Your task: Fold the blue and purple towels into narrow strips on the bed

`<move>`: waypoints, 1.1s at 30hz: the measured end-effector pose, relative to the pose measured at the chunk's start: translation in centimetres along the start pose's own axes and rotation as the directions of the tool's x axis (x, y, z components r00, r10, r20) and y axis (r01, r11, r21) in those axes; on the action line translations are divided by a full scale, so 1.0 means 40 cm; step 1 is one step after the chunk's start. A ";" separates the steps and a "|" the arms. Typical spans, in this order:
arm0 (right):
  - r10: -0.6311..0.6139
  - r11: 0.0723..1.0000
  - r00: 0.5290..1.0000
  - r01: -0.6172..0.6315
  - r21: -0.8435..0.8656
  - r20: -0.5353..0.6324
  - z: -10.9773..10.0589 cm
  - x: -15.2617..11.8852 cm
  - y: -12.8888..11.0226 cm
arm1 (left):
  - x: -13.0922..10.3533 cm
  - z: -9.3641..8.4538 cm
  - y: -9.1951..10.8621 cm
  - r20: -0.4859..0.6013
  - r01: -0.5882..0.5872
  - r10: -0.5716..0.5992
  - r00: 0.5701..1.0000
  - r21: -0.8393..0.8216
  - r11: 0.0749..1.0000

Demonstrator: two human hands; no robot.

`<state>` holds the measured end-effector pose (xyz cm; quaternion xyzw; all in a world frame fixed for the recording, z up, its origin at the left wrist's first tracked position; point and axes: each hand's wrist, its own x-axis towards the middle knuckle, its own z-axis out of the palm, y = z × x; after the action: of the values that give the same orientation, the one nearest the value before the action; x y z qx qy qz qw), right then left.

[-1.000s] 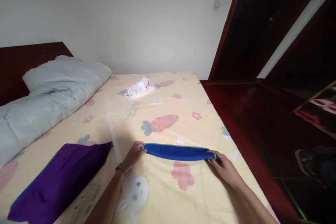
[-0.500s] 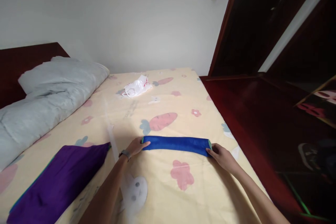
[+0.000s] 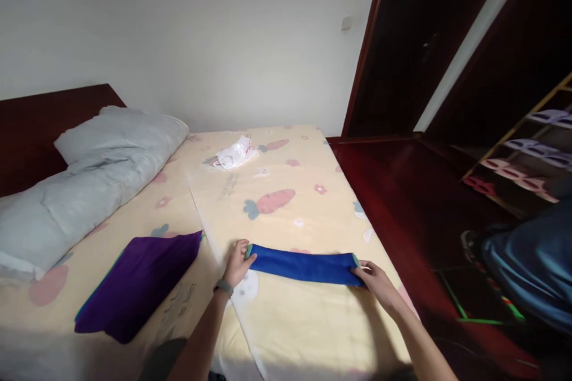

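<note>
A blue cloth (image 3: 304, 266), folded into a long narrow strip with green edges, stretches between my two hands. My left hand (image 3: 238, 263), with a grey band on its wrist, pinches the left end, thumb on the near face. At the right end, the thumb and fingers of my right hand (image 3: 375, 281) grip the strip. Whether the strip touches the bed or hovers just above it, I cannot tell. To the left, a purple cloth (image 3: 138, 286) with a teal edge lies spread on the bed.
The bed (image 3: 308, 321) has a yellow patterned sheet. A crumpled white plastic bag (image 3: 236, 153) rests toward the wall, and a grey quilt (image 3: 102, 172) is heaped by the headboard (image 3: 53, 119). Right of the bed, a shoe rack (image 3: 504, 141) with slippers stands on the dark red floor.
Both hands have brought the blue strip nearer to me, and it now covers most of the pink flower print. My view has shifted to the right, showing more of the shoe rack.
</note>
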<state>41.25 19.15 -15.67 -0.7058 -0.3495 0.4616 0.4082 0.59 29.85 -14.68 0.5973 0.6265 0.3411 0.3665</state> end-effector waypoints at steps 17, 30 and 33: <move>0.007 0.998 0.999 -0.008 0.057 0.034 0.008 -0.010 0.031 | -0.159 0.181 -0.008 0.509 -0.699 0.480 0.715 0.538 0.471; -0.030 0.962 0.999 0.038 0.272 -0.033 -0.032 -0.109 -0.058 | -0.128 0.073 -0.128 0.296 -0.642 0.627 0.720 0.627 0.441; -0.106 0.955 0.983 0.142 0.260 -0.147 -0.165 -0.138 -0.162 | -0.219 0.076 -0.142 0.032 -0.511 0.640 0.767 0.634 0.580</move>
<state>44.84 15.42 -6.23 -0.6493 -0.2993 0.4308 0.5507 0.53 20.74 -20.66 0.8153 0.5055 0.2792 -0.0428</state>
